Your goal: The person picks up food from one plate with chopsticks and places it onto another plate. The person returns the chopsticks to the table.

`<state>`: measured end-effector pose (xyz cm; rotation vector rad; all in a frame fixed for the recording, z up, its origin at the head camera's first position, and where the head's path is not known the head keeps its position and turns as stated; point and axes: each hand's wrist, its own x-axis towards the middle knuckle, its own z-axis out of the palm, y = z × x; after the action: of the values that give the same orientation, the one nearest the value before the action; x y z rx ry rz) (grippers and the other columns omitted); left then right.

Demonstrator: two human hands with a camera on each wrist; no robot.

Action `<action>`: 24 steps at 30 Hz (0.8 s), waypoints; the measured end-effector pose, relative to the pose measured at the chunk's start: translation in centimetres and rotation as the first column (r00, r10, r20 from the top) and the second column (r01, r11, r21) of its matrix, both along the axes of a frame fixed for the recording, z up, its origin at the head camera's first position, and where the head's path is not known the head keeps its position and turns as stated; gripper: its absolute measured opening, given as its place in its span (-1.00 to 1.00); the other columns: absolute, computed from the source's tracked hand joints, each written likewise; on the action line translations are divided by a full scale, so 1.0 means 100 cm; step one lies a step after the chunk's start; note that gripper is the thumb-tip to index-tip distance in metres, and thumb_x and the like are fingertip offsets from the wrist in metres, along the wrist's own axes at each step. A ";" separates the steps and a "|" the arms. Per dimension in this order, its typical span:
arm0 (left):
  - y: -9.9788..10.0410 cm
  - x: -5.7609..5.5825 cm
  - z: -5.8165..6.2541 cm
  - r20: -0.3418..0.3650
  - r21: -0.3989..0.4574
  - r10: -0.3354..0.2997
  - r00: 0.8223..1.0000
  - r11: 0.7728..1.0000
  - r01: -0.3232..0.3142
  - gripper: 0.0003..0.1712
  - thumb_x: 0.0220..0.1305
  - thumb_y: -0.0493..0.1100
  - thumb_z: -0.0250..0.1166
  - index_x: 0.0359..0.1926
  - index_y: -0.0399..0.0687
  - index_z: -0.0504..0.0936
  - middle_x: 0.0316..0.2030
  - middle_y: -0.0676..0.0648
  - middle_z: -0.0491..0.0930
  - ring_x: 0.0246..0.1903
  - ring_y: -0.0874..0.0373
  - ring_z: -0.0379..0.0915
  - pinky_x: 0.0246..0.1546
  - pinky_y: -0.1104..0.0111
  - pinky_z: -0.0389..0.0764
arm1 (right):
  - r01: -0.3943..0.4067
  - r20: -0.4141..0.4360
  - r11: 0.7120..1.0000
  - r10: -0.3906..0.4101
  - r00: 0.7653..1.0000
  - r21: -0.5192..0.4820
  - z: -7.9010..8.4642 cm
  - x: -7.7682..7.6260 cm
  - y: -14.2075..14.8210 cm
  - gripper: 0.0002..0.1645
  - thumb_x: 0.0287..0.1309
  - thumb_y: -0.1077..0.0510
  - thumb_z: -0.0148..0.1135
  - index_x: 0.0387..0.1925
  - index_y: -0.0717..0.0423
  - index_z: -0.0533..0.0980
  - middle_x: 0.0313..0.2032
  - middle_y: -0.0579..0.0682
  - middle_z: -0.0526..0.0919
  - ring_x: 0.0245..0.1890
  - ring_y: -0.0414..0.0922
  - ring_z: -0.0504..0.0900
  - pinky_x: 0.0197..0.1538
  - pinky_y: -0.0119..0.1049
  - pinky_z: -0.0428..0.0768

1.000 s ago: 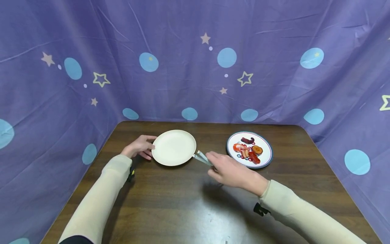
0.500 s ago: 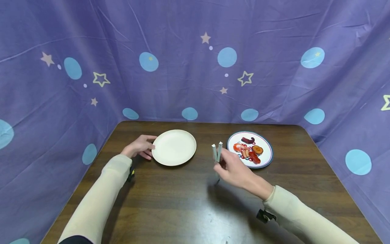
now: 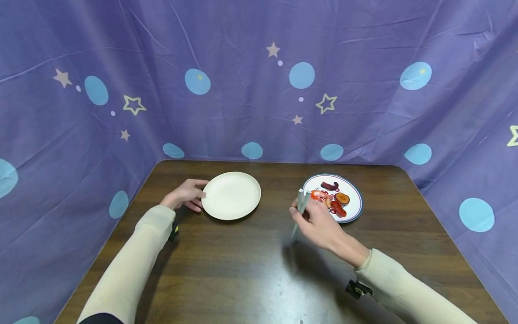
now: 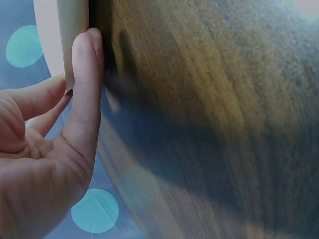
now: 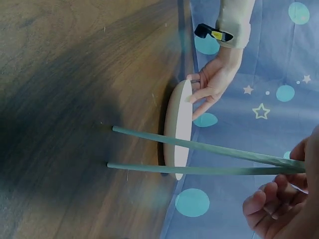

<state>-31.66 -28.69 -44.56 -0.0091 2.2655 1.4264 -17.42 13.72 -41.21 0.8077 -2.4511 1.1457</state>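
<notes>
My left hand [image 3: 186, 195] pinches the left rim of a cream plate [image 3: 232, 196], with fingers above and below the rim in the left wrist view [image 4: 55, 50]. Nothing lies on that plate. My right hand [image 3: 323, 225] holds a pair of pale green chopsticks [image 3: 300, 211] over the table, just left of a white plate with a blue rim [image 3: 356, 216]. In the right wrist view the chopsticks [image 5: 199, 146] point down with their tips apart and nothing between them. On the white plate lie a dark curled piece [image 3: 329, 186], a shrimp [image 3: 319, 195], a round brown slice [image 3: 342, 198] and a red piece [image 3: 337, 209]. My right hand partly hides this plate.
Both plates stand towards the back of a brown wooden table [image 3: 226, 270]. A purple curtain [image 3: 243, 90] with stars and blue dots hangs behind the table and at both sides.
My right hand has moved right, from near the cream plate towards the food plate. It has turned the chopsticks from slanting to nearly upright. The left hand and cream plate have stayed put.
</notes>
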 end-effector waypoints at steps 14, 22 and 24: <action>0.000 -0.001 0.000 0.006 0.003 0.002 1.000 1.000 -0.002 -0.22 0.48 -0.45 0.10 0.63 -0.33 0.08 -0.25 -0.35 0.68 -0.48 0.03 0.71 -0.40 0.13 0.87 | -0.038 0.021 0.996 0.036 0.999 0.082 0.016 -0.002 0.011 -0.83 0.38 0.19 0.36 -0.39 -0.04 0.64 -0.50 -0.28 0.51 -0.44 -0.25 0.47 -0.36 -0.33 0.52; -0.001 0.000 -0.001 0.009 -0.003 0.003 1.000 1.000 -0.003 -0.23 0.49 -0.44 0.09 0.64 -0.32 0.07 -0.27 -0.33 0.68 -0.47 0.02 0.71 -0.37 0.10 0.87 | -0.108 0.133 0.983 0.089 0.987 0.147 0.029 0.001 0.013 -0.91 0.34 0.19 0.42 -0.32 -0.05 0.67 -0.44 -0.33 0.60 -0.48 -0.29 0.50 -0.44 -0.37 0.55; -0.001 0.000 -0.001 0.009 -0.001 0.004 1.000 1.000 -0.004 -0.23 0.48 -0.44 0.08 0.63 -0.33 0.07 -0.28 -0.32 0.67 -0.48 0.02 0.71 -0.38 0.10 0.87 | -0.123 0.147 0.980 0.100 0.984 0.158 0.031 0.003 0.013 -0.91 0.35 0.18 0.41 -0.31 -0.06 0.67 -0.45 -0.32 0.60 -0.50 -0.30 0.50 -0.46 -0.39 0.55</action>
<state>-31.65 -28.78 -44.62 -0.0201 2.2603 1.4248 -17.16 15.04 -38.11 0.9552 -2.6751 1.0795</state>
